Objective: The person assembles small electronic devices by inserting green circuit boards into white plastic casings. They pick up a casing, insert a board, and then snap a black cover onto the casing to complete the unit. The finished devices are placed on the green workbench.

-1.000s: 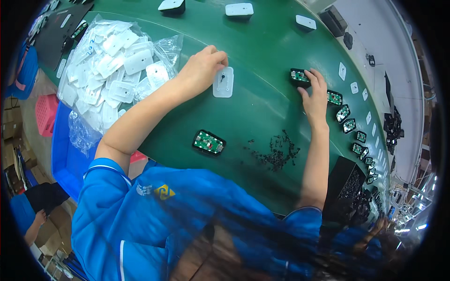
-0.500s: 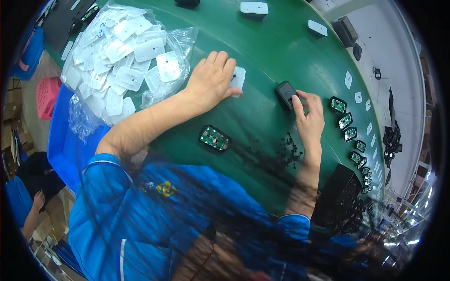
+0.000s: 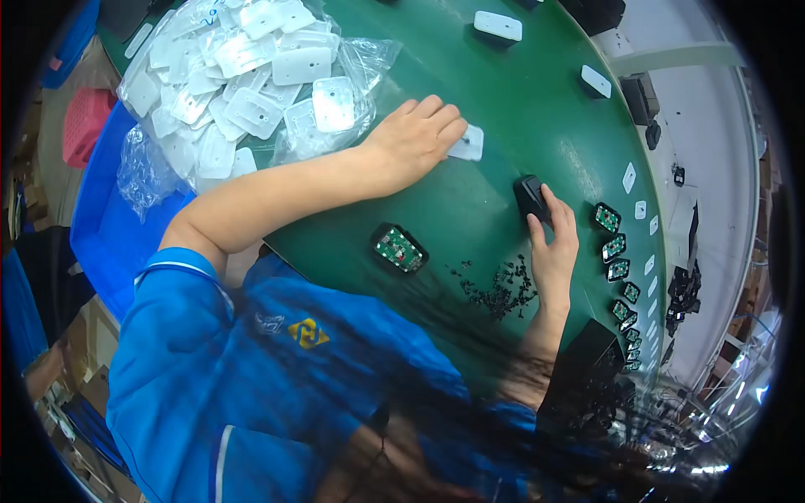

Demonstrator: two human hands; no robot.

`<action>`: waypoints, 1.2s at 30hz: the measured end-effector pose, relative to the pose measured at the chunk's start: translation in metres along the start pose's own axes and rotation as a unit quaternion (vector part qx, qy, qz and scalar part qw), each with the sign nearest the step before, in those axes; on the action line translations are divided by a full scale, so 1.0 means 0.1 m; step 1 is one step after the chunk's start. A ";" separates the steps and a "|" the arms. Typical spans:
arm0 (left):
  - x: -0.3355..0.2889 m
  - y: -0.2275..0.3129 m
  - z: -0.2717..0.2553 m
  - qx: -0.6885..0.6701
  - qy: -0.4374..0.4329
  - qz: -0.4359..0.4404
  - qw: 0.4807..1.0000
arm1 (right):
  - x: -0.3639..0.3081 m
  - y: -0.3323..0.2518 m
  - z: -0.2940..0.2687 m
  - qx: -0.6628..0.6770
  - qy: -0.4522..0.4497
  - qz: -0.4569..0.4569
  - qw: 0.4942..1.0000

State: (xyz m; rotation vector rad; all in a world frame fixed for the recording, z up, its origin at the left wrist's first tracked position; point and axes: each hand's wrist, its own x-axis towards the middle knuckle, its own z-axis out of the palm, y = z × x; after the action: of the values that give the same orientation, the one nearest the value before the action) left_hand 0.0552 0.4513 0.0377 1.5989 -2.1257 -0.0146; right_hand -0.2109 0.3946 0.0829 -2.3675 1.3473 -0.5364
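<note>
My left hand point(image 3: 417, 142) is closed over the left end of a flat white plastic plate point(image 3: 468, 144) on the green table. Its thumb and part of the plate are hidden under the hand. Over to the right, my right hand point(image 3: 554, 243) grips a small black plastic casing point(image 3: 531, 199) between thumb and fingers, and the casing looks tilted. Nearer to me, between the two arms, lies an open black casing with a green circuit board point(image 3: 399, 249) in it. Small loose black parts point(image 3: 501, 289) are scattered left of my right forearm.
A clear bag heaped with white plates point(image 3: 251, 84) sits at the far left, above a blue bin point(image 3: 105, 239). Several circuit boards in casings point(image 3: 615, 246) line the right side beside white plates. A black box point(image 3: 587, 356) stands by my right forearm. Two white-topped casings point(image 3: 498, 27) stand farther back.
The whole view has shifted and turned a little. The black casing in my right hand has tipped, showing less of its top face. My left hand stays at the white plate, its thumb now hidden.
</note>
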 end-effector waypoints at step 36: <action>-0.12 -0.22 0.15 -0.093 0.100 0.179 0.974 | 0.31 -0.36 0.48 0.107 -0.041 -0.155 0.981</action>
State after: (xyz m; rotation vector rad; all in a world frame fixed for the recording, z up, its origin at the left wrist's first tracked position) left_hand 0.0717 0.4512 0.0143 1.0504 -2.1493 0.0608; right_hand -0.1469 0.3908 0.0636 -2.4007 0.8407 -0.6262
